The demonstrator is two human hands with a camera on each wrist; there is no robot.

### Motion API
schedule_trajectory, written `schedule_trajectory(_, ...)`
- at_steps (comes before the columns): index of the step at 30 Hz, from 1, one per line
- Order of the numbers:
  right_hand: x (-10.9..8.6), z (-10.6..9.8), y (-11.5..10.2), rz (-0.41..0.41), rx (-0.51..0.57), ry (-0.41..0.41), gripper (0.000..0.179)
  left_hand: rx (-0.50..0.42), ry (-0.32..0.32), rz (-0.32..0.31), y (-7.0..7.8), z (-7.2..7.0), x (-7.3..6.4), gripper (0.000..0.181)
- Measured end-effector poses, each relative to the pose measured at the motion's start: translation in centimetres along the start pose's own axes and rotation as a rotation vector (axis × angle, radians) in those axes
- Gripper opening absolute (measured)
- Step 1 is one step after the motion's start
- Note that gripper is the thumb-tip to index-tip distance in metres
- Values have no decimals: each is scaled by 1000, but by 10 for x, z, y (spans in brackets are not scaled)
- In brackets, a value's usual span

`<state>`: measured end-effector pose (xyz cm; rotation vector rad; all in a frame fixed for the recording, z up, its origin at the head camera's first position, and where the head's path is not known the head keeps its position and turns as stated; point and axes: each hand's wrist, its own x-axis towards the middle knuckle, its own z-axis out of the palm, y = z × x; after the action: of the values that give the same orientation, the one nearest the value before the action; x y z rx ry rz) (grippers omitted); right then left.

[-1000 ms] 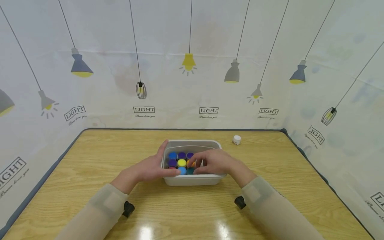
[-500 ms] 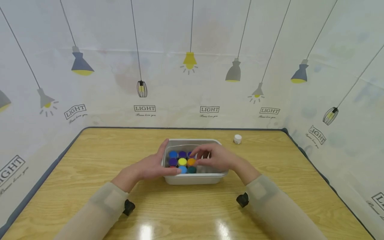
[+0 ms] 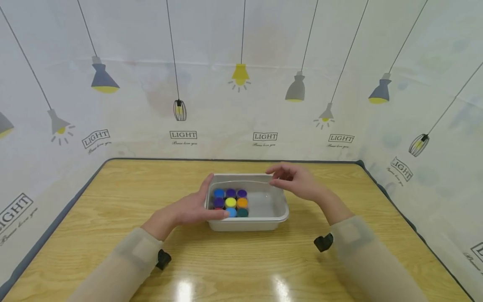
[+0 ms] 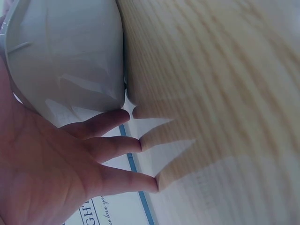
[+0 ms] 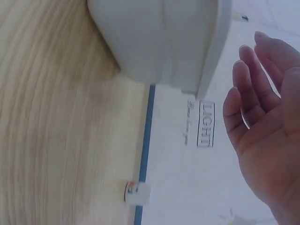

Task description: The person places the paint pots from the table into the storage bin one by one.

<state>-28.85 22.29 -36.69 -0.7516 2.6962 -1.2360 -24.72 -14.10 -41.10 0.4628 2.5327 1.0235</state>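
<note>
A pale grey plastic bin [image 3: 281, 219] stands on the wooden table. In its left half, small pots with coloured lids sit in tight rows, among them a yellow lid [image 3: 230, 202], an orange lid [image 3: 242, 203] and a dark green lid [image 3: 242, 212]. My left hand [image 3: 186, 209] rests against the bin's left end, thumb lying over the front rim beside a light blue lid [image 3: 232, 212]. The left wrist view shows its fingers [image 4: 124, 180] straight and spread, tips at the tabletop. My right hand [image 3: 302, 182] holds nothing, fingers loosely bent over the bin's back right corner.
A small white pot [image 5: 137, 193] stands on the table near its back edge in the right wrist view; the right hand hides it in the head view. Behind the table [image 3: 132, 184] rises a cloth backdrop [image 3: 211, 96] printed with lamps.
My right hand has come away from the pots, up and to the right past the bin's rim, uncovering the orange, dark green and back purple lids. The left hand stays at the bin.
</note>
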Motion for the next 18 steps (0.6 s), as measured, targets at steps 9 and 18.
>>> schedule_trajectory(9,-20,-35,35,74,-43,77,32,-9,-4,-8,1,-1,-1,137)
schedule_trajectory(18,-27,-55,66,162,-108,95,40,-9,-4,0,0,-1,0,138)
